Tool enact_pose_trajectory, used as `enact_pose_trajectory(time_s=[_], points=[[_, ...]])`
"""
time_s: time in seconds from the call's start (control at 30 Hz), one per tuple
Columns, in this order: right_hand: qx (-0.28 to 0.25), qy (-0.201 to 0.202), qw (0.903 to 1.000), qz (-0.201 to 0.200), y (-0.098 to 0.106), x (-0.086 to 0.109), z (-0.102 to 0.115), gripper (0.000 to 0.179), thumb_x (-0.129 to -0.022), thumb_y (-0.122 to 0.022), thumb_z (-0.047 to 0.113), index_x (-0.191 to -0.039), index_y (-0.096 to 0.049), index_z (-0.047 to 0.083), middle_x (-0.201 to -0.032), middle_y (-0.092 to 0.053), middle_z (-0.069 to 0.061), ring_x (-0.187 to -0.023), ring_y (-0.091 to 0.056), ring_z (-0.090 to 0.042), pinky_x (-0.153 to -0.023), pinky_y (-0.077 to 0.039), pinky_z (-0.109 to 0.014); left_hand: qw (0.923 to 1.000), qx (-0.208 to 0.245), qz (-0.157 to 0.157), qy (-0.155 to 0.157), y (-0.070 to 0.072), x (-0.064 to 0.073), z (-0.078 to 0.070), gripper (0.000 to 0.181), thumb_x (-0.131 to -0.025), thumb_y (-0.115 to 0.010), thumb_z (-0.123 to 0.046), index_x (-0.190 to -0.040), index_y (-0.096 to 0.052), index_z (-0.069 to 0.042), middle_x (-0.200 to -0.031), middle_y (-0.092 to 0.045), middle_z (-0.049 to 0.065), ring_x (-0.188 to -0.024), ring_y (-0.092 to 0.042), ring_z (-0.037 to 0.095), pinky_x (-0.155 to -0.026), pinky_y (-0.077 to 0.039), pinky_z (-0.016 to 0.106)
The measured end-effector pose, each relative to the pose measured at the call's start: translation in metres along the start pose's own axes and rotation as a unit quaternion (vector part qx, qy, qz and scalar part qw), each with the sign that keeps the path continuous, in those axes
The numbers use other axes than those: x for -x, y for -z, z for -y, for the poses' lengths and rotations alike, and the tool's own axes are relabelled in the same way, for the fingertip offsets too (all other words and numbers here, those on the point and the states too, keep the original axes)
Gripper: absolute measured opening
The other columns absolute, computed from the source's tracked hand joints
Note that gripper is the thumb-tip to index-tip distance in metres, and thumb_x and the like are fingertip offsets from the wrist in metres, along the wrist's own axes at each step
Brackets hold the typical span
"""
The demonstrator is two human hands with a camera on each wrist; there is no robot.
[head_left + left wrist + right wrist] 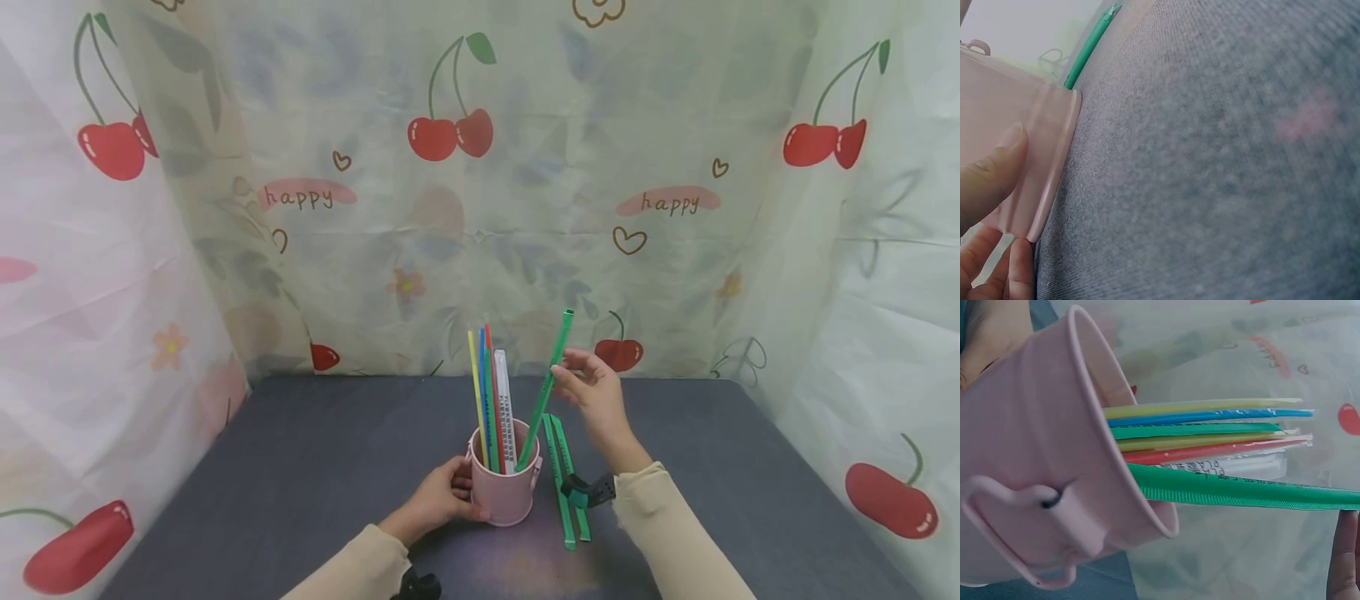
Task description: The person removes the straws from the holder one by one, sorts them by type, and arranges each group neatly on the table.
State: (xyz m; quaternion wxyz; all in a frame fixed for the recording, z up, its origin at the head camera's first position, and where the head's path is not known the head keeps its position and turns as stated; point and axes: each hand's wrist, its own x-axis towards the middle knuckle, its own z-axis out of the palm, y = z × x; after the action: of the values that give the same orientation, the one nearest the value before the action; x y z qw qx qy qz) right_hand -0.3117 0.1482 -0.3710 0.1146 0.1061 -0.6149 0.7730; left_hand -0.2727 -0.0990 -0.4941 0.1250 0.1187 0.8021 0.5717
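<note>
A pink bucket [506, 500] with small side handles stands upright on the table. My left hand [441, 497] grips its lower left side, thumb in front and fingers around the wall. Several wrapped drinking straws stand in it: in the right wrist view, a blue straw [1210, 417], a red straw [1216, 452] and a white straw [1266, 467] show among yellow and green ones. With its fingertips, my right hand [597, 400] pinches a green wrapped straw [556, 358] by its upper part. This straw leans right, its lower end inside the bucket's rim.
Two more green wrapped straws [558, 479] lie side by side on the dark cloth-covered table [337, 442], right of the bucket and partly under the right wrist's strap [588, 492]. Cherry-patterned curtains [517, 250] enclose the back and both sides.
</note>
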Motion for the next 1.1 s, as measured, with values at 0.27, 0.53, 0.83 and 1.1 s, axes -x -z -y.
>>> enact_pose_trajectory(time_s=[0.27,0.53,0.83,1.1], points=[[-0.037,-0.011,0.9992,-0.013,0.012,-0.005,0.009,0.021,-0.090,-0.065,0.002,-0.105,-0.061,0.016,-0.091,-0.059,0.005,-0.081,-0.064,-0.006,-0.075,-0.058,-0.027,1.0000,-0.001,-0.002,-0.006,-0.001,0.000,0.000,0.071,-0.067,-0.088,-0.009,-0.127,-0.052,-0.001,-0.111,-0.062,0.011,-0.101,-0.060,0.022,-0.089,-0.054,0.041],[-0.068,-0.029,0.9965,-0.038,0.025,-0.007,0.023,0.025,-0.090,-0.066,0.008,-0.114,-0.058,0.014,-0.096,-0.059,0.007,-0.085,-0.064,-0.007,-0.078,-0.057,-0.024,0.9999,-0.012,-0.006,-0.009,-0.001,0.001,-0.001,0.071,-0.067,-0.088,-0.009,-0.127,-0.052,0.000,-0.112,-0.062,0.011,-0.101,-0.061,0.023,-0.089,-0.054,0.041],[-0.054,-0.029,0.9952,-0.076,0.037,-0.010,0.023,0.030,-0.089,-0.067,0.012,-0.117,-0.058,0.012,-0.102,-0.060,0.005,-0.088,-0.065,-0.007,-0.083,-0.056,-0.027,1.0000,-0.009,-0.003,-0.003,0.000,0.001,0.000,0.071,-0.068,-0.088,-0.011,-0.128,-0.051,-0.001,-0.113,-0.062,0.012,-0.102,-0.061,0.024,-0.089,-0.054,0.043],[-0.027,-0.035,0.9959,-0.079,0.046,-0.012,0.019,0.033,-0.090,-0.066,0.010,-0.122,-0.058,0.008,-0.096,-0.063,0.008,-0.085,-0.065,-0.006,-0.079,-0.056,-0.023,0.9999,-0.010,-0.004,-0.001,0.000,0.001,0.000,0.071,-0.067,-0.088,-0.010,-0.128,-0.052,-0.002,-0.113,-0.062,0.012,-0.102,-0.061,0.024,-0.089,-0.054,0.042]])
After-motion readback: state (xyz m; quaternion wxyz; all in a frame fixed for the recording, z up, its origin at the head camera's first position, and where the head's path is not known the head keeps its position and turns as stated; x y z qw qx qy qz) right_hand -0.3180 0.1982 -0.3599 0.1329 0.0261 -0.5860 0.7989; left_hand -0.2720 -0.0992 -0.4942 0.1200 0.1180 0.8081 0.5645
